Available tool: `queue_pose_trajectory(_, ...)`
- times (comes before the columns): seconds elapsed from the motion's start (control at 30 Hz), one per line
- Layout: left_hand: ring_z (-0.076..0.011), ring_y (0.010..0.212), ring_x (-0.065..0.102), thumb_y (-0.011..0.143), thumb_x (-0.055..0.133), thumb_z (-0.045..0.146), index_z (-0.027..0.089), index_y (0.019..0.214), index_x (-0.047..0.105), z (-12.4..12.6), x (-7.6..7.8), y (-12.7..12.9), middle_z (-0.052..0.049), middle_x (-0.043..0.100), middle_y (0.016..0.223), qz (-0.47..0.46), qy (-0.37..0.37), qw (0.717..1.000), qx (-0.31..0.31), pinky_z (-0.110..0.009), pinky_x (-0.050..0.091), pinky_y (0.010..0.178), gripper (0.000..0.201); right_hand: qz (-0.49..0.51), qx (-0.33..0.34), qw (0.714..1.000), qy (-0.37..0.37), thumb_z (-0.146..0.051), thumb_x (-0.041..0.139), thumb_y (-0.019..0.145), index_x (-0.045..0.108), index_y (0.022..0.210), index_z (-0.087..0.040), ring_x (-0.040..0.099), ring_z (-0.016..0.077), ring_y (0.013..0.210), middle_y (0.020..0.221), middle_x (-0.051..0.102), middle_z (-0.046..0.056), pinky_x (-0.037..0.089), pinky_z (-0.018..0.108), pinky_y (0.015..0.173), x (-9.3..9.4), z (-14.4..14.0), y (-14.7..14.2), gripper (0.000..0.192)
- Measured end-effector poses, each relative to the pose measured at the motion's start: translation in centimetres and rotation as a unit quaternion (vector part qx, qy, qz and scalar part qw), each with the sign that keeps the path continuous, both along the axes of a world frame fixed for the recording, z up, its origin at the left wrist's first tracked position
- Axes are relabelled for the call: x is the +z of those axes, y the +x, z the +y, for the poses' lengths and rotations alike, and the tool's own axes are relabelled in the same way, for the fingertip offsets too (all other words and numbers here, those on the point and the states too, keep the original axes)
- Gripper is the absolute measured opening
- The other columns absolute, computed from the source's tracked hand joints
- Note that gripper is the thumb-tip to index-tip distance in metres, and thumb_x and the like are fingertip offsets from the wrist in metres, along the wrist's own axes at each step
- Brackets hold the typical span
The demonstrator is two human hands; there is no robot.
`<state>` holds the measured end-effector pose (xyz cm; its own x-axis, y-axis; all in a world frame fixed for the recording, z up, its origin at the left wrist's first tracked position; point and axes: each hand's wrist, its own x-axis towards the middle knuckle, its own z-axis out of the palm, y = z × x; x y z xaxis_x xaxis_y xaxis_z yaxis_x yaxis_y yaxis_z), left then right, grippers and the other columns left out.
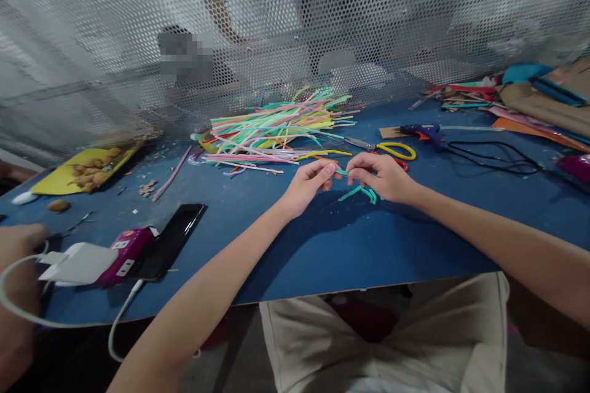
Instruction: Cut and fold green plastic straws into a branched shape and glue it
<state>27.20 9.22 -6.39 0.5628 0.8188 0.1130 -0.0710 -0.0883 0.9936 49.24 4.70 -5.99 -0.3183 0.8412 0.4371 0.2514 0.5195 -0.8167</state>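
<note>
My left hand [306, 184] and my right hand [380, 175] meet above the middle of the blue table [322, 245]. Both pinch a teal pipe cleaner [362, 192] that is bent, with its loose ends hanging under my right hand and touching the table. Behind my hands lies a wide heap of coloured pipe cleaners [276, 129] in green, pink, yellow and orange.
Yellow-handled scissors [391, 148] and a blue glue gun [426, 132] with a black cord lie behind my right hand. A black phone [168, 239], a pink power strip [124, 253] and a white charger [78, 263] sit at the front left. Another person's hand [18, 239] is at the left edge. Perforated metal screen [295, 24] backs the table.
</note>
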Motion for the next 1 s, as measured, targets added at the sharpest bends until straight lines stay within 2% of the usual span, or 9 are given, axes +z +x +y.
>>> queue_pose_trajectory(0.2,-0.0074,0.060,0.042,0.080,0.079,0.056,0.018,0.091,0.069,-0.6,0.3,0.0,-0.002,0.064,0.078,-0.035,-0.034,0.997,-0.068,-0.025,0.036,0.060,0.041,0.081,0.037,0.996,-0.022,-0.041,0.067,0.094,0.066,0.092,-0.018,0.052,0.0090,0.056,0.075,0.069,0.001,0.045,0.024,0.055,0.0,-0.2,-0.4,0.023)
queue_pose_trajectory(0.4,-0.0078,0.060,0.041,0.080,0.078,0.059,0.018,0.087,0.065,-0.8,0.5,0.1,0.000,0.060,0.076,-0.038,-0.018,0.997,-0.067,-0.026,0.035,0.061,0.043,0.134,0.057,0.989,-0.034,-0.046,0.071,0.092,0.067,0.090,-0.018,0.050,0.0079,0.054,0.073,0.068,0.000,0.043,0.023,0.052,0.2,-0.4,-0.9,0.028)
queue_pose_trajectory(0.6,-0.0080,0.059,0.042,0.078,0.080,0.060,0.018,0.082,0.061,-1.4,0.9,-0.1,0.001,0.054,0.069,-0.048,-0.036,0.992,-0.111,-0.025,0.036,0.060,0.046,0.153,0.115,0.979,-0.076,-0.046,0.072,0.091,0.068,0.091,-0.018,0.051,0.0080,0.055,0.072,0.066,0.000,0.043,0.022,0.051,0.0,-0.7,-0.9,0.028)
queue_pose_trajectory(0.8,-0.0063,0.057,0.039,0.073,0.086,0.053,0.017,0.080,0.063,-1.3,0.9,-0.2,0.005,0.047,0.062,-0.084,-0.048,0.991,-0.090,-0.023,0.036,0.060,0.044,0.210,0.122,0.965,-0.100,-0.042,0.072,0.092,0.065,0.088,-0.017,0.047,0.0063,0.053,0.073,0.061,-0.002,0.040,0.022,0.051,-0.1,-0.4,-0.8,0.026)
queue_pose_trajectory(1.0,-0.0056,0.056,0.038,0.075,0.085,0.050,0.016,0.079,0.066,-1.2,0.5,0.1,0.004,0.050,0.062,-0.084,-0.033,0.993,-0.072,-0.022,0.033,0.059,0.040,0.226,0.141,0.953,-0.145,-0.045,0.068,0.095,0.063,0.089,-0.018,0.047,0.0066,0.055,0.072,0.054,-0.003,0.038,0.022,0.052,0.0,-0.3,-0.5,0.029)
